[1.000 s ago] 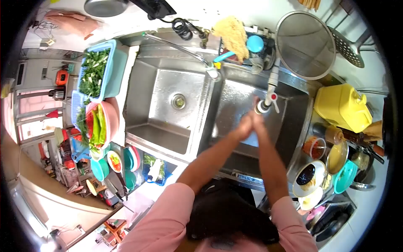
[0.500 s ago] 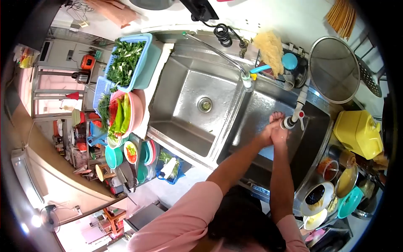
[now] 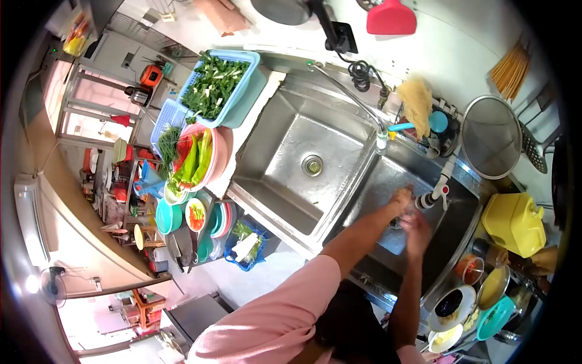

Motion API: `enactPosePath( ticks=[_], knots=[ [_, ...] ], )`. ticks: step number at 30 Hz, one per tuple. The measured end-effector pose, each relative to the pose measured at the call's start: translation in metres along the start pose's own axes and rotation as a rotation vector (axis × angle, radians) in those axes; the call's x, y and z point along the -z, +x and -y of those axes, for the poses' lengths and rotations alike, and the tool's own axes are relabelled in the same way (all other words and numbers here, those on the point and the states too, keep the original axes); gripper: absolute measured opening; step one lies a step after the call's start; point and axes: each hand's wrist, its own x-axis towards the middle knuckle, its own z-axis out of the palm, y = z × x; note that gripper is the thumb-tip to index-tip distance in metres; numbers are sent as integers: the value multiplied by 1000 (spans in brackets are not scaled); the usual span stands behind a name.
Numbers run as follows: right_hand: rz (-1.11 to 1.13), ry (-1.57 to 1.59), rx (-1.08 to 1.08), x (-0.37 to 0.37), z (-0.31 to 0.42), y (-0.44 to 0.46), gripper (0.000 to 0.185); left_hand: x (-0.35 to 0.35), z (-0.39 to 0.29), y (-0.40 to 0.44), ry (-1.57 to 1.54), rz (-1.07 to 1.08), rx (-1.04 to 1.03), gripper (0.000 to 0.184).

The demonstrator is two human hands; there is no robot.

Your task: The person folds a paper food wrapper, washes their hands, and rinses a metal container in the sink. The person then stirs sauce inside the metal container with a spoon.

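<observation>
The left hand (image 3: 400, 202) and right hand (image 3: 416, 233) are being held close together beside the tap (image 3: 438, 193), over the sink (image 3: 377, 177); neither grip's width can be told.

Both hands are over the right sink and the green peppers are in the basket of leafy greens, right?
Not quite: the head view shows the green peppers in the pink bowl, not the basket of leafy greens. The left hand and right hand are over the right sink.
</observation>
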Motion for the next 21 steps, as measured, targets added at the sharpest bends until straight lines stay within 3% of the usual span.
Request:
enactPosePath(
  ticks=[1,3,5,7,8,10,12,15,16,19,21],
  knots=[
    [-77,-36,-84,20,15,0,28,2,-14,-26,113,-43,-131,36],
    [-170,-198,70,36,73,-2,21,8,-19,-53,237,139,-237,29],
    [-231,-451,238,42,111,-2,16,8,-15,-80,319,152,-119,38],
    [-252,-788,420,40,137,0,14,-38,63,-22,520,43,-147,38],
    [-256,-949,391,40,134,4,17,-18,38,-73,566,62,-136,52],
    [-253,-996,301,29,148,-4,17,-13,50,-101,629,-99,-127,58],
    [-264,-1045,223,18,150,-8,20,1,64,-113,696,-71,-207,54],
    [-299,-935,174,-14,142,-5,22,29,44,-143,705,18,-146,42],
    [-361,-961,218,-19,117,8,21,35,36,-154,683,9,-183,38],
    [-273,-822,289,2,123,1,20,45,14,-172,614,-55,-300,39],
    [-164,-747,350,22,127,-7,22,43,4,-176,547,-148,-396,52]
  ],
)
